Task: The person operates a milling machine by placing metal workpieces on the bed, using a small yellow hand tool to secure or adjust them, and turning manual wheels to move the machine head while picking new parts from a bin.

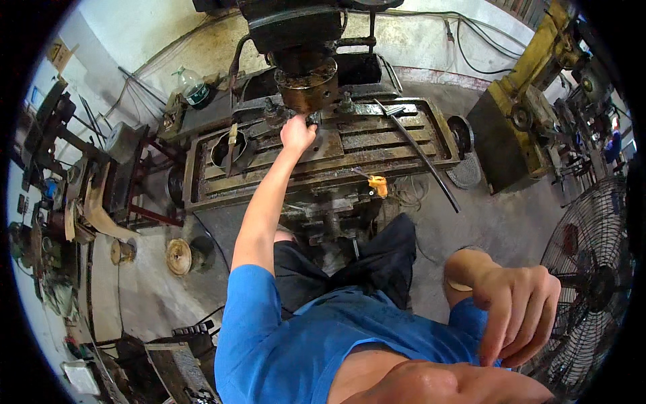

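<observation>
Left hand (298, 134) in close, upper centre, right below the rusty spindle head (307, 87)!
Right hand (518, 310) curls lower right; can't tell whether either's fingers pinch. Steady wrist, knuckles clear!

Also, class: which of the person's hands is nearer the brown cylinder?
Left. The left hand is just below the brown cylinder; the right hand is raised near the face, well away.
</observation>
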Action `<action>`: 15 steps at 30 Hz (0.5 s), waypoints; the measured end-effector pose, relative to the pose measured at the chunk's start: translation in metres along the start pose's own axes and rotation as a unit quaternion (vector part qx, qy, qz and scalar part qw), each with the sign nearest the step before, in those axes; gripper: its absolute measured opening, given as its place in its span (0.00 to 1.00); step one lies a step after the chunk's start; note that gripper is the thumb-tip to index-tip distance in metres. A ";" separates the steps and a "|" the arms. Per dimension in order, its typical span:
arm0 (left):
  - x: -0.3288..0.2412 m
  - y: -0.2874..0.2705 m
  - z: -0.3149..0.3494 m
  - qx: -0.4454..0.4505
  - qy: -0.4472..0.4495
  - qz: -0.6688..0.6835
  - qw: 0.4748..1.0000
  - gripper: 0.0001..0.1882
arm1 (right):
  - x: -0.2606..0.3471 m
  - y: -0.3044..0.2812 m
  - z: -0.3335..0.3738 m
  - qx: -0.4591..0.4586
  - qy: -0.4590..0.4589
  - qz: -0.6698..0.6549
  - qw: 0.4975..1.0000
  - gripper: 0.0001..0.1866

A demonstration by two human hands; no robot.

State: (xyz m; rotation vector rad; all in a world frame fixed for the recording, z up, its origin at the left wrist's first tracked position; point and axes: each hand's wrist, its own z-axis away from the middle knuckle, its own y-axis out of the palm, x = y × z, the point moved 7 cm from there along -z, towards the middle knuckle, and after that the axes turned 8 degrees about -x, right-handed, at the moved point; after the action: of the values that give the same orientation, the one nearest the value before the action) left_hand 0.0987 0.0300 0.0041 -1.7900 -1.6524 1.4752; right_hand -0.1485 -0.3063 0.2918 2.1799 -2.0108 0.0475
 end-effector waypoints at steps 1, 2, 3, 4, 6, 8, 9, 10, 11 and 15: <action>0.001 0.000 0.000 -0.004 -0.005 -0.004 1.000 0.19 | -0.001 -0.001 0.000 -0.020 -0.019 0.002 1.000 0.12; 0.004 0.001 0.000 0.004 -0.014 0.000 1.000 0.20 | -0.005 -0.001 -0.003 -0.005 0.002 -0.002 1.000 0.11; 0.004 0.001 -0.001 0.011 -0.022 0.006 1.000 0.20 | -0.009 0.000 -0.006 0.011 0.024 -0.006 1.000 0.10; 0.004 0.001 -0.002 0.018 -0.029 0.013 0.999 0.21 | -0.013 0.000 -0.008 0.027 0.045 -0.007 0.999 0.09; 0.038 0.002 0.007 -0.005 -0.069 0.030 0.997 0.21 | -0.022 -0.009 -0.002 0.060 0.134 0.010 0.989 0.08; 0.025 0.010 -0.001 0.010 -0.077 0.054 0.996 0.20 | -0.008 -0.017 -0.017 0.132 0.189 0.142 0.963 0.05; 0.028 0.009 0.000 0.027 -0.097 0.050 0.994 0.20 | -0.005 -0.034 -0.029 0.189 0.233 0.171 0.939 0.08; 0.026 0.010 -0.001 0.047 -0.110 0.051 0.992 0.20 | 0.007 -0.055 -0.035 0.191 0.214 0.225 0.931 0.17; 0.029 0.004 0.001 0.044 -0.121 0.044 0.991 0.20 | 0.027 -0.084 -0.051 0.091 0.112 0.352 0.925 0.20; 0.026 0.000 0.001 0.034 -0.133 0.038 0.990 0.21 | 0.077 -0.163 -0.124 -0.160 -0.015 0.701 0.695 0.27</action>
State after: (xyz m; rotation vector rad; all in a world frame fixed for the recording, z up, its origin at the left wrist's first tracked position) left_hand 0.0929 0.0521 -0.0087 -1.6968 -1.6440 1.8488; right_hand 0.0313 -0.3515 0.4075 0.0624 -2.8216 -0.1330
